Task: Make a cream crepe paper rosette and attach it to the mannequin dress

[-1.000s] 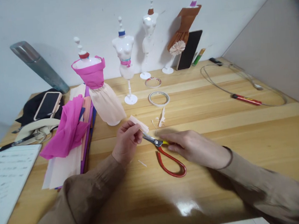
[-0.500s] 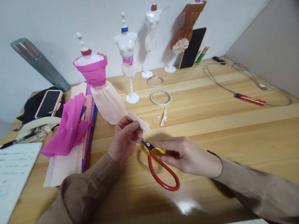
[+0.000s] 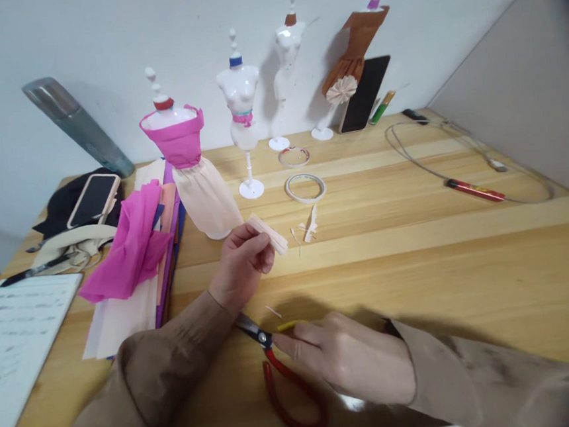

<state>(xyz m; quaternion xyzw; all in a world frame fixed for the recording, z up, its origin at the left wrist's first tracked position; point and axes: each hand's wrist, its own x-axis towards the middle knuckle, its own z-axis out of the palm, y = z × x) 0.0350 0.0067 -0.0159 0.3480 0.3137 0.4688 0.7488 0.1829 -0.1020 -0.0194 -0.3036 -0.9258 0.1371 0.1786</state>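
Fingers of the left hand pinch a small folded strip of paper, pale peach, pleated and tilted, just above the wooden table. The right hand grips red-handled scissors lying flat near the front edge, blades closed.

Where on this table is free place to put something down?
The table is bare between the red stick and the right hand, also between the tape roll and that stick. Crowded: the paper stack at left, the mannequins at the back.

Left hand in pinch grip; right hand low
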